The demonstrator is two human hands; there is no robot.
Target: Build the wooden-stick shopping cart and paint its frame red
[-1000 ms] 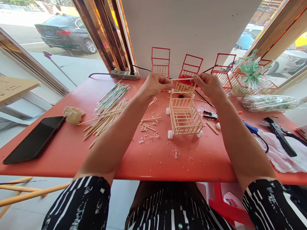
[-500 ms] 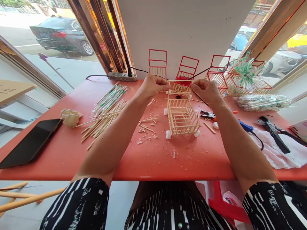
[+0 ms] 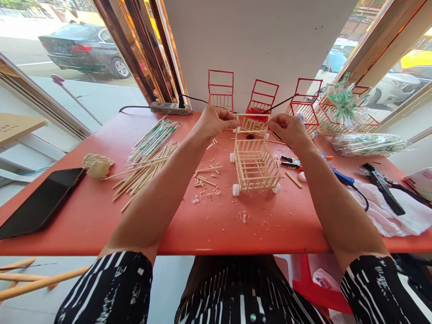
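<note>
A small miniature cart [image 3: 257,180] made of pale wooden sticks, with white wheels, stands upright on the table in front of me. A crosswise wooden stick [image 3: 252,115] tops its raised far end. My left hand [image 3: 216,122] pinches the left end of this stick, thumb and fingertips together. At the opposite end, my right hand [image 3: 288,128] pinches the frame's upper right corner. Whether the stick is fixed to the uprights I cannot tell.
Red-framed stick carts [image 3: 221,87] stand along the wall. Loose wooden sticks [image 3: 145,173] and wrapped sticks [image 3: 155,139] lie left, near a phone [image 3: 42,198]. Pliers [image 3: 290,162], a blue-handled tool [image 3: 342,177] and a black tool [image 3: 383,186] are at right. Wood scraps litter the red table [image 3: 209,234].
The view has shifted very slightly. My right hand's fingers have moved slightly down at the stick's right end; my left hand keeps its pinch. The cart stays in place.
</note>
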